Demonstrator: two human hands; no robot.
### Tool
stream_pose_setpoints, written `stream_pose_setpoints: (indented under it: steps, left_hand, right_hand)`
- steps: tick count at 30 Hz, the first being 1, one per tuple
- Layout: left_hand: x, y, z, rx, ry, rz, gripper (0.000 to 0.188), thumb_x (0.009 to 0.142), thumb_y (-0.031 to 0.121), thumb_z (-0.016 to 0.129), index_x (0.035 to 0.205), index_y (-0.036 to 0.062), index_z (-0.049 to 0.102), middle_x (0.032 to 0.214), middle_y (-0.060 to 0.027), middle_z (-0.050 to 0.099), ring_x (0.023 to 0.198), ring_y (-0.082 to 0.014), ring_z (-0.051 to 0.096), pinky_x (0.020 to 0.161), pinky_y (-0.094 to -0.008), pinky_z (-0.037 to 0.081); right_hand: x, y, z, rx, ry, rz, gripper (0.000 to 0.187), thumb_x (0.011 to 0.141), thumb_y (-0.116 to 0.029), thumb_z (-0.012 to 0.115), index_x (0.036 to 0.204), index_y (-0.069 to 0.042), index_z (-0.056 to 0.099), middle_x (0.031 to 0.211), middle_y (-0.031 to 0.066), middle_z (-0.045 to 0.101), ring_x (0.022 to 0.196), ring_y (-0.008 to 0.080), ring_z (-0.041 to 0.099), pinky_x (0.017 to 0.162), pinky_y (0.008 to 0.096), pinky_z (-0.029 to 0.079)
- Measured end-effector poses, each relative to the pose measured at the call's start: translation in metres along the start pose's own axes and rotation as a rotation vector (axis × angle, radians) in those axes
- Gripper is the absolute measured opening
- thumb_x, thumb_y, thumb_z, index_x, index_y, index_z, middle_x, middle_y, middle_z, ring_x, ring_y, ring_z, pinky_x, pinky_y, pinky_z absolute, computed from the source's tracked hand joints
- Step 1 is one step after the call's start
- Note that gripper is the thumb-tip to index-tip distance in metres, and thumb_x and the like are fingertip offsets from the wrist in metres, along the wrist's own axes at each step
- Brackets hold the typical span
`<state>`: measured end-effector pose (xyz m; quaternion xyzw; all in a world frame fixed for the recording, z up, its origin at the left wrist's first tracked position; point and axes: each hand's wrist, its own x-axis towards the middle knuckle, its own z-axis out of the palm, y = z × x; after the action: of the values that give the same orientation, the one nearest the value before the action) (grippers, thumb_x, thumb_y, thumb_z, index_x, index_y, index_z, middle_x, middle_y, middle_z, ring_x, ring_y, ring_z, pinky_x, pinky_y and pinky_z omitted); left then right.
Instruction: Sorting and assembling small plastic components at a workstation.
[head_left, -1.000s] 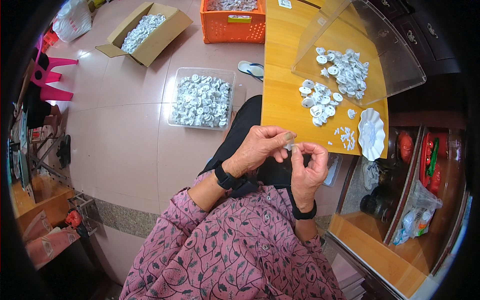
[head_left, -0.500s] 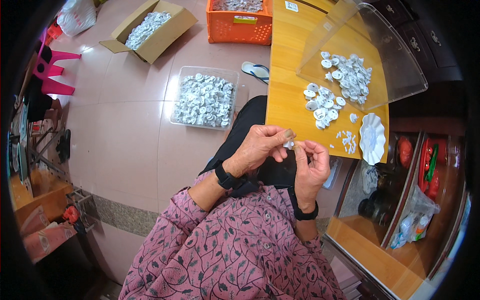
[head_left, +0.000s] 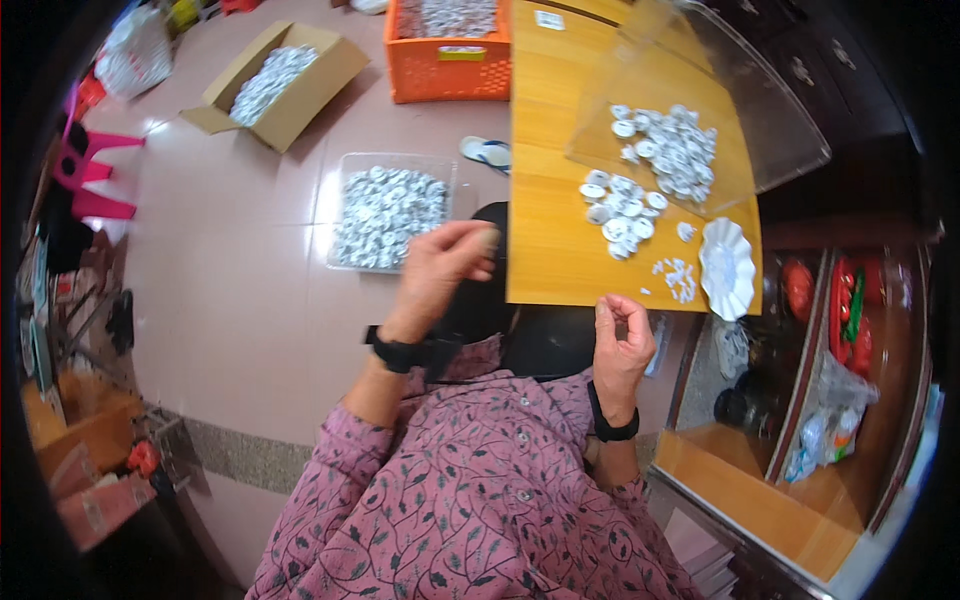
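Observation:
My left hand (head_left: 445, 272) is over the near right corner of a clear plastic bin (head_left: 452, 180) full of white round plastic parts (head_left: 390, 212). Its fingers are pinched, and whatever they hold is hidden. Just off the table's front edge, my right hand (head_left: 624, 345) has thumb and index finger drawn together; I cannot make out anything between them. Beyond it on the wooden table (head_left: 550, 200) lie small white pegs (head_left: 680, 280) and a loose group of white round parts (head_left: 622, 212). A white scalloped dish (head_left: 727, 270) with small pale pieces stands beside the pegs.
A clear container (head_left: 790, 150) lies tipped on the table, with a heap of white parts (head_left: 682, 150) at its mouth. On the floor are a cardboard box (head_left: 320, 90), an orange crate (head_left: 450, 75) and a slipper (head_left: 485, 152). Shelves (head_left: 730, 460) stand at the right.
My hands have moved apart. The left went leftward to the bin from the small white part held between both hands; the right stays near the table edge. The whole view has shifted slightly.

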<state>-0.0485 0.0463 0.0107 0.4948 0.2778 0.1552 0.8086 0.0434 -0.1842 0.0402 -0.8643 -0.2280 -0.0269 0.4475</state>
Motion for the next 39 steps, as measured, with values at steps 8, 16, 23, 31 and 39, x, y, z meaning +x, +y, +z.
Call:
stream_pose_setpoints:
  steps: [8,16,23,31,39]
  left_hand:
    - [0.035,-0.011,-0.064,0.12,0.47,0.193,0.054,0.085,0.016,0.076,0.127,-0.0102,0.054,0.102,-0.0139,0.065,0.074,-0.0121,0.065,0.063,-0.0226,0.055]
    - [0.029,-0.011,0.042,0.506,0.078,0.38,0.024,0.087,0.016,0.072,0.103,-0.0024,0.069,0.088,-0.0079,0.068,0.072,-0.0115,0.063,0.064,-0.0263,0.052]
    - [0.037,-0.017,0.119,0.786,-0.12,0.587,0.02,0.084,0.009,0.071,0.102,-0.0008,0.07,0.091,-0.0139,0.064,0.071,-0.0211,0.064,0.065,-0.0305,0.051]
    - [0.058,-0.021,0.147,1.013,-0.262,0.761,0.028,0.08,-0.002,0.061,0.107,0.0021,0.068,0.105,-0.0151,0.064,0.099,-0.037,0.059,0.086,-0.0424,0.05]
    - [0.062,-0.033,0.133,1.159,-0.291,0.778,0.012,0.08,0.002,0.062,0.091,0.0011,0.066,0.093,-0.0166,0.06,0.089,-0.0368,0.06,0.076,-0.0433,0.051]
  right_hand:
    - [0.01,0.066,-0.035,-0.388,0.153,-0.157,0.009,0.088,0.0,0.061,0.097,0.002,0.063,0.091,0.0152,0.062,0.085,0.0333,0.058,0.076,0.0415,0.047]
    - [0.018,0.059,-0.04,-0.602,0.033,-0.23,0.028,0.087,-0.006,0.064,0.115,-0.003,0.065,0.105,0.0111,0.056,0.099,0.0296,0.054,0.084,0.0435,0.041]
    - [0.014,0.051,-0.037,-0.682,-0.09,-0.225,0.039,0.084,-0.012,0.07,0.121,-0.001,0.062,0.11,0.0122,0.055,0.102,0.029,0.053,0.084,0.0425,0.04]
    - [0.015,0.069,-0.032,-0.608,0.042,-0.356,0.025,0.081,-0.001,0.069,0.105,0.001,0.068,0.097,0.0102,0.06,0.09,0.0274,0.059,0.077,0.0399,0.043]
    - [0.014,0.065,-0.034,-0.538,0.057,-0.374,0.017,0.08,0.003,0.067,0.097,-0.001,0.066,0.091,0.0117,0.06,0.087,0.0296,0.06,0.073,0.041,0.046]
